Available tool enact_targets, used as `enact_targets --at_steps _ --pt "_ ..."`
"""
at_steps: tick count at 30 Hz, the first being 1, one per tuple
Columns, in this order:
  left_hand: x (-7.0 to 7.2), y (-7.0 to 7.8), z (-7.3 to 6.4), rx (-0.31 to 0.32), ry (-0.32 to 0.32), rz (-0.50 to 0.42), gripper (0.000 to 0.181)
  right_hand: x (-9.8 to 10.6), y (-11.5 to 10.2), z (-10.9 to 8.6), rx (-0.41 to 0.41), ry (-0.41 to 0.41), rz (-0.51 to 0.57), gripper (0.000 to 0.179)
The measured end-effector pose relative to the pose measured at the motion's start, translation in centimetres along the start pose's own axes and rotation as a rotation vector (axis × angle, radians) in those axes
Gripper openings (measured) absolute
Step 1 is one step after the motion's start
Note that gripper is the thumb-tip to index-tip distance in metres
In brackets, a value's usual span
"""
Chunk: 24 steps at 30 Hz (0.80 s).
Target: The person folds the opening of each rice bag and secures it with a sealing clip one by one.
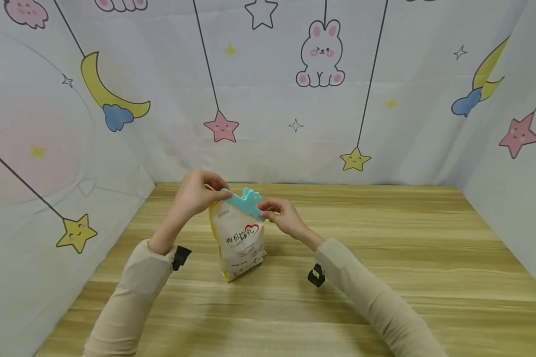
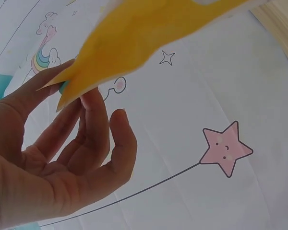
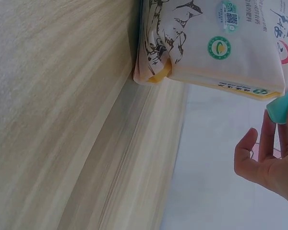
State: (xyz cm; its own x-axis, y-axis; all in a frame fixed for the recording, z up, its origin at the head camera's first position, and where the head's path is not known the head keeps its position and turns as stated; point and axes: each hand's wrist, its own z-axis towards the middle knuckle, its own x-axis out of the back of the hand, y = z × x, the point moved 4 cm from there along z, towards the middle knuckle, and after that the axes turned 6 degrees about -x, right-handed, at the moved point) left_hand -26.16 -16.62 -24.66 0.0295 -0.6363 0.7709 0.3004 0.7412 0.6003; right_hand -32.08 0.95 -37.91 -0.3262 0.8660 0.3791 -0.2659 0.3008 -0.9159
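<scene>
A white and yellow food bag [image 1: 241,243] with black lettering and a red heart stands upright on the table. Across its top edge lies a teal bag clip [image 1: 246,204], sloping down to the right. At the clip's upper left end, my left hand [image 1: 195,192] pinches it together with the bag's corner. The left wrist view shows the bag's yellow side [image 2: 129,45] running up to those fingertips. With thumb and fingers, my right hand [image 1: 283,216] pinches the clip's right end. In the right wrist view, that teal end [image 3: 279,109] sits at the bag's upper corner.
The wood-grain table [image 1: 384,248] extends on both sides of the bag. White cloth walls [image 1: 268,99] printed with stars, moons and a rabbit rise behind it and at the left and right. Small black wrist cameras [image 1: 316,275] hang by both sleeves.
</scene>
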Motion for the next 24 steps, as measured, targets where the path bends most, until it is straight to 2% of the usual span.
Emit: enact_targets --at_steps 6,14,24 --pt "0.0 -0.2 0.0 0.005 -0.008 -0.004 0.021 0.4 0.1 -0.4 0.004 -0.051 0.027 0.025" --pt "0.2 -0.3 -0.4 -0.022 0.002 -0.097 0.022 0.9 0.0 -1.1 -0.113 -0.186 0.168 0.035" --pt "0.7 0.3 -1.2 -0.038 0.119 -0.11 0.023 1.9 -0.2 -2.2 -0.148 -0.221 0.233 0.043"
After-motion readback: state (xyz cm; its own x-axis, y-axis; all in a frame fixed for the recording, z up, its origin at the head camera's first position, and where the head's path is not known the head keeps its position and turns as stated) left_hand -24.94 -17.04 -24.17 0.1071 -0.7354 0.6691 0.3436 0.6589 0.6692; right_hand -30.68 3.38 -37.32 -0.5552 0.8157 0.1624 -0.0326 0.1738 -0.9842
